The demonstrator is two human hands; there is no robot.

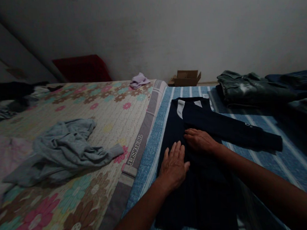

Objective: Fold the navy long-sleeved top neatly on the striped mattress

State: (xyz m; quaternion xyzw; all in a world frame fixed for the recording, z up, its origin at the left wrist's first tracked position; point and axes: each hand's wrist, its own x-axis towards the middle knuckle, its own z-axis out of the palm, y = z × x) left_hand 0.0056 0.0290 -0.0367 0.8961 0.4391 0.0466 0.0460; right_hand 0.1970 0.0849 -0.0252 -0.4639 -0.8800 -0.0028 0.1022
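Note:
A navy long-sleeved shirt (179,200) with white patches near the neck lies on the blue striped sheet. One sleeve stretches out to the right, with small white lettering near its cuff. My left hand (173,166) rests flat on the shirt's body, fingers extended and slightly apart. Just beyond it, my right hand (199,139) has its fingers bent and drawn together on the cloth, apparently gripping a bit of it by the sleeve. The fingertips of that hand are partly hidden.
To the left, a crumpled grey sweatshirt (66,145) and a pale pink garment (9,153) lie on a flowered bed cover (101,122). Folded dark clothes (254,88) are stacked at the right. Against the wall are a cardboard box (186,79), a lilac cloth (139,81) and a red object (83,69).

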